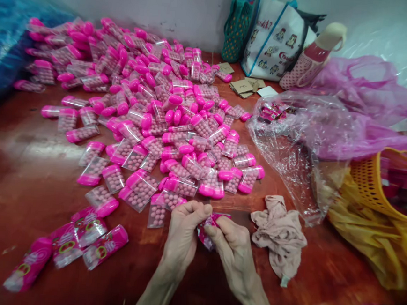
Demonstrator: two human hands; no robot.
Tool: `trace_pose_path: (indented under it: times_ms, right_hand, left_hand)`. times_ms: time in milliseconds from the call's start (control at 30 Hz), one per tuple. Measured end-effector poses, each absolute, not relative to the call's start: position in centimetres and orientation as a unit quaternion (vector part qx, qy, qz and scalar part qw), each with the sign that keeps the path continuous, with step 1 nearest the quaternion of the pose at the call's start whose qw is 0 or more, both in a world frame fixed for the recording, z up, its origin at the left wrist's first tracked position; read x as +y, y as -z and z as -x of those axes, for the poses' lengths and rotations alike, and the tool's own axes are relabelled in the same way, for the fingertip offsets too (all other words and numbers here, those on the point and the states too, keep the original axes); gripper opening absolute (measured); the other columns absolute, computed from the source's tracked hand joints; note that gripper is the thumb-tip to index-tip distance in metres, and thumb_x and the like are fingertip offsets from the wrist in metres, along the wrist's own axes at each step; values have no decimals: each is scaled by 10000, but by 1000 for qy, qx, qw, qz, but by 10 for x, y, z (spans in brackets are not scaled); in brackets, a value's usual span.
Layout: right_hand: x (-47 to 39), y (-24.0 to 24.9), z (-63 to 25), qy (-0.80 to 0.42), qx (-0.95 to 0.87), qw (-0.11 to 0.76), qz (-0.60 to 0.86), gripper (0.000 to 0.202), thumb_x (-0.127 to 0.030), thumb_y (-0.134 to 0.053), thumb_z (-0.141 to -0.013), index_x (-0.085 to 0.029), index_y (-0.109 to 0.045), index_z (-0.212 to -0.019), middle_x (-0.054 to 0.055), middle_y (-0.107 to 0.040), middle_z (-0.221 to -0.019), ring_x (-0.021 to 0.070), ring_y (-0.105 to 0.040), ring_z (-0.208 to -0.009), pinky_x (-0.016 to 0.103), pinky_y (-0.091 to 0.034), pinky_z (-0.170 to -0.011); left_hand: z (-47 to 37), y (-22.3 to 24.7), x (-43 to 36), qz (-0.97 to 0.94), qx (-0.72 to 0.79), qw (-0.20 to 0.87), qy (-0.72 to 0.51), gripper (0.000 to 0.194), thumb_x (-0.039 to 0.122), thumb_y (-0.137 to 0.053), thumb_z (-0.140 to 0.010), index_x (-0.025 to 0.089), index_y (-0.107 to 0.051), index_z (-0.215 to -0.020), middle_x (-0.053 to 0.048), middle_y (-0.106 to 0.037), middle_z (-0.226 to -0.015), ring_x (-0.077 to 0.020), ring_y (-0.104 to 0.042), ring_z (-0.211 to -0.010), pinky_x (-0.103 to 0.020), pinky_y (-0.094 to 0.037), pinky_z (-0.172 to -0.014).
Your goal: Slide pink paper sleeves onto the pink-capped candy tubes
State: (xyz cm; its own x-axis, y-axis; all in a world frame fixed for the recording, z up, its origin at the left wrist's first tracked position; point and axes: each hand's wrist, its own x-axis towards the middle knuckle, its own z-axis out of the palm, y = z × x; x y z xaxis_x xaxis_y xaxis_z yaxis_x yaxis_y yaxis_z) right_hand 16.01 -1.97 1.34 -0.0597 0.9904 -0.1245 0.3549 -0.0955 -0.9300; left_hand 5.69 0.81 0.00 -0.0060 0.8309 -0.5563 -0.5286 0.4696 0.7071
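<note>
Between my two hands, low in the middle of the view, is a small container in a printed pink wrapper (207, 231). My left hand (184, 228) pinches its upper left side between thumb and fingers. On the other side my right hand (233, 242) grips it, thumb laid across the front; fingers partly cover it. Just beyond lies a big heap of clear flat containers with pink caps (141, 185), filled with small pink balls. Several wrapped containers (106, 247) with printed pink labels rest at the lower left.
A crumpled beige cloth (279, 236) lies right of my hands. Behind it spreads a clear plastic bag (295, 145). A yellow basket (366, 179) of dark pink pieces stands on the right. A white printed bag (272, 40) and a bottle (313, 55) stand near the wall.
</note>
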Motion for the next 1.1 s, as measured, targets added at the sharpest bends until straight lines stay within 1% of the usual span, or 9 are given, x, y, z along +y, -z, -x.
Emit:
trace_pose_path:
  times_ms: [200,367,500,667,733,833,967,1033,1100]
  right_hand:
    - [-18,-14,-165,-579,-445,341,592,170,-282,-636,-740,-163,-580,-633,-49,-477,-566,106,-418,-551,206,-344,-524]
    - [-16,-11,-164,-467,-521,348,624,344,-345,-492,-862,-162,-528,-573,-39,-404,-535,100,-374,-507,222,-287,-485]
    - [-16,-12,-165,-417,-563,358,617,376,-316,-483,-862,-170,-485,-516,-22,-399,-538,120,-382,-540,247,-270,-518]
    - [-18,-15,-167,-490,-514,368,600,184,-327,-580,-809,-167,-622,-889,7,-591,-703,140,-512,-617,225,-368,-549]
    - [-18,-16,-165,-510,-488,366,606,155,-322,-617,-789,-168,-619,-800,-18,-567,-636,120,-486,-563,213,-360,-524]
    - [-18,-16,-160,-473,-506,368,621,284,-323,-540,-852,-161,-557,-620,-32,-486,-551,100,-422,-516,213,-323,-503]
    - [-18,-12,-162,-392,-576,371,614,293,-266,-440,-914,-159,-555,-667,-18,-478,-598,105,-437,-553,222,-314,-531]
    - [-18,-9,-163,-369,-600,365,609,271,-241,-435,-918,-161,-558,-691,-13,-485,-620,109,-447,-572,224,-316,-543]
    - [-17,-7,-164,-362,-613,358,604,263,-230,-433,-921,-163,-558,-700,-13,-484,-622,110,-450,-577,223,-320,-546]
  left_hand:
    - [-51,-1,5,-197,524,645,-521,174,218,-702,-667,131,-601,-555,46,-527,-500,-58,-426,-463,-174,-336,-452]
    - [-47,0,6,-240,525,621,-531,70,168,-689,-670,143,-662,-610,26,-592,-564,-90,-486,-555,-195,-386,-534]
    - [-48,4,3,-237,537,601,-542,189,169,-704,-658,142,-582,-516,46,-537,-525,-75,-442,-531,-184,-362,-518]
    - [-47,8,2,-232,545,581,-558,264,253,-694,-683,149,-515,-519,46,-515,-523,-78,-416,-498,-196,-347,-484]
    - [-46,10,2,-243,549,567,-565,304,269,-699,-680,153,-482,-500,53,-482,-508,-78,-394,-489,-197,-333,-474]
    - [-43,12,1,-268,565,528,-575,321,275,-676,-712,156,-477,-489,66,-413,-479,-73,-349,-472,-193,-304,-460]
    - [-37,9,1,-301,584,481,-581,121,263,-655,-737,164,-645,-669,27,-572,-616,-106,-485,-581,-202,-382,-550]
    - [-34,6,2,-326,578,473,-579,84,238,-682,-709,180,-675,-768,2,-633,-732,-132,-549,-675,-214,-425,-615]
    - [-31,4,3,-357,564,473,-575,72,195,-702,-682,187,-670,-745,-4,-634,-760,-141,-570,-723,-214,-444,-641]
